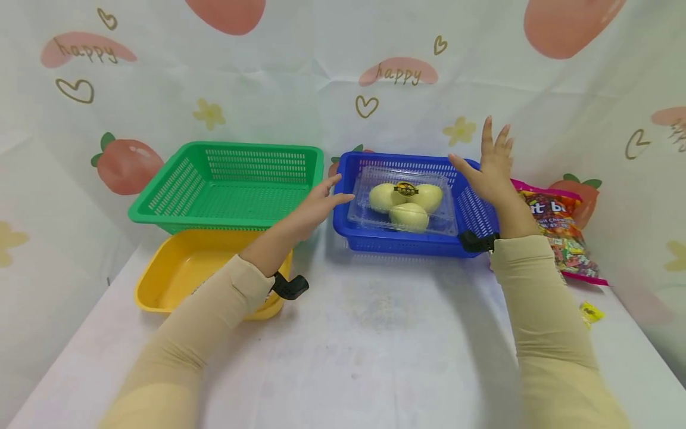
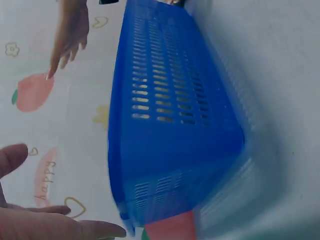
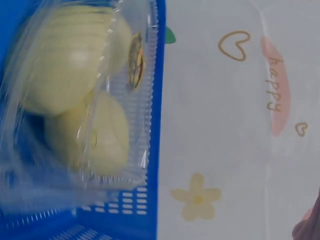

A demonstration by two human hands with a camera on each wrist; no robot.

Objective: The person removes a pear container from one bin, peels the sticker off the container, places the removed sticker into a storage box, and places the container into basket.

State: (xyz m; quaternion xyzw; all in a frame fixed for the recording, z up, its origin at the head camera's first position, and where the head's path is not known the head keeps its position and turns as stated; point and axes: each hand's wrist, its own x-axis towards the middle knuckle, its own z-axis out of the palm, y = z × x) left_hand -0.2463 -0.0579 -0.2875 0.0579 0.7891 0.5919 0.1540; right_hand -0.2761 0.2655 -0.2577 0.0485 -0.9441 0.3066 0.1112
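A clear plastic box (image 1: 360, 205) with three pale yellow-white round fruits (image 1: 409, 217) and a dark label lies in a blue basket (image 1: 407, 245). It sits toward the basket's left side, its lid down over the fruits. My left hand (image 1: 317, 205) is at the basket's left rim, fingers extended and holding nothing; whether it touches the rim I cannot tell. Above the right end of the basket my right hand (image 1: 492, 170) is raised with its fingers spread, holding nothing. In the right wrist view the fruits (image 3: 65, 65) show close up through the plastic.
Left of the blue basket stands a green basket (image 1: 241, 202), with a yellow basin (image 1: 184, 262) in front of it, partly behind my left forearm. A bag of candy (image 1: 557, 220) leans at the right, near a small yellow wrapped candy (image 1: 591, 312). A patterned cloth backs the table.
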